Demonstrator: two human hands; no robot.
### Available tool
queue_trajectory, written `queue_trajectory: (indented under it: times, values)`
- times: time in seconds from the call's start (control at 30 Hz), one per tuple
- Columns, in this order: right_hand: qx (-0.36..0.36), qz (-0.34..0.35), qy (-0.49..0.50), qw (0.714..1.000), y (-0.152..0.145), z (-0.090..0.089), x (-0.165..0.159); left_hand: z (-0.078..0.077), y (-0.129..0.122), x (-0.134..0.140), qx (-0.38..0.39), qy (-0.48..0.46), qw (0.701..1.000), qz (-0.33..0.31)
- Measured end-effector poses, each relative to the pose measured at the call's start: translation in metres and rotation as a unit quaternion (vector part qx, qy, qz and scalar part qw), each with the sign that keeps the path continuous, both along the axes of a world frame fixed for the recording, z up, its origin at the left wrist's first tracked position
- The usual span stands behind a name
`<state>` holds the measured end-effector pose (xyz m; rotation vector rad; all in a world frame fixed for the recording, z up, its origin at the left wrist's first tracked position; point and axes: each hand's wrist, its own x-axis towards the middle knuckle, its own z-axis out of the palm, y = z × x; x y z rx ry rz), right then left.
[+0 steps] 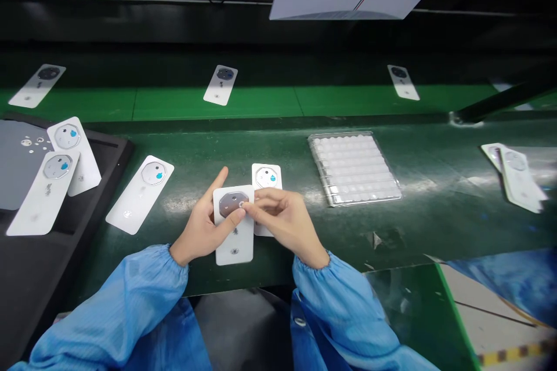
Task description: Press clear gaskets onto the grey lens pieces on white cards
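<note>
My left hand [202, 231] is closed round the left side of a white phone back cover [235, 248], its thumb across the front. The cover has a dark octagonal camera window near its top and small dark marks below. My right hand [290, 221] reaches over the cover's right edge, with thumb and fingers pinched at the camera window. A tiny pale piece seems to show at those fingertips, too small to name. Partly under my right hand lies a second phone back cover [267, 175], with a blue sticker on its window.
Another cover [140, 194] lies left on the green bench. Two more overlap on a black tray [93, 153]. Right of my hands is a clear plastic tray [355, 168] with rows of white pieces. Covers are spaced along the far green belt [174, 103]; others are stacked at right [520, 179].
</note>
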<state>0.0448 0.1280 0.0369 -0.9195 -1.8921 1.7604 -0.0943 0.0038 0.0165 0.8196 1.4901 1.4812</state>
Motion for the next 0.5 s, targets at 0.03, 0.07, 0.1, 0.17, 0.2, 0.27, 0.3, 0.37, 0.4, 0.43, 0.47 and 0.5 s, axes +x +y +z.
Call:
queue_trajectory:
  times: [0.03, 0.07, 0.1, 0.17, 0.2, 0.27, 0.3, 0.37, 0.4, 0.43, 0.47, 0.5]
  values:
    - [0.007, 0.009, 0.004, 1.000, 0.000, 0.001, 0.000, -0.001, 0.002, -0.001, -0.004, -0.016, 1.000, 0.003]
    - [0.021, 0.020, 0.008, 1.000, 0.000, 0.001, 0.000, -0.001, 0.004, -0.002, -0.008, -0.037, 0.999, 0.005]
    - [0.037, 0.031, 0.013, 0.999, 0.001, 0.001, 0.000, -0.002, 0.007, -0.003, -0.009, -0.060, 0.998, 0.003]
    - [0.054, 0.063, 0.024, 0.996, 0.003, -0.001, 0.001, -0.004, 0.012, -0.005, -0.008, -0.101, 0.995, -0.007]
    - [0.051, 0.081, 0.030, 0.995, 0.005, -0.004, 0.003, -0.004, 0.014, -0.006, -0.009, -0.111, 0.994, -0.009]
    - [0.040, 0.097, 0.044, 0.993, 0.006, -0.011, 0.008, -0.004, 0.014, -0.005, -0.019, -0.117, 0.993, -0.003]
    - [0.039, 0.094, 0.050, 0.993, 0.006, -0.015, 0.011, -0.003, 0.012, -0.003, -0.025, -0.119, 0.993, 0.001]
    - [0.041, 0.070, 0.059, 0.995, 0.004, -0.024, 0.018, -0.001, 0.008, 0.001, -0.028, -0.130, 0.991, 0.002]
    - [0.038, 0.046, 0.065, 0.996, 0.004, -0.028, 0.021, 0.000, 0.007, 0.002, -0.023, -0.144, 0.989, 0.001]
    - [0.028, 0.016, 0.074, 0.997, 0.004, -0.031, 0.024, 0.001, 0.007, 0.001, -0.013, -0.161, 0.987, 0.004]
    - [0.010, -0.019, 0.091, 0.996, 0.005, -0.035, 0.025, 0.003, 0.009, -0.003, 0.001, -0.180, 0.984, 0.013]
    - [-0.011, -0.050, 0.112, 0.992, 0.006, -0.038, 0.026, 0.006, 0.013, -0.011, 0.018, -0.195, 0.980, 0.025]
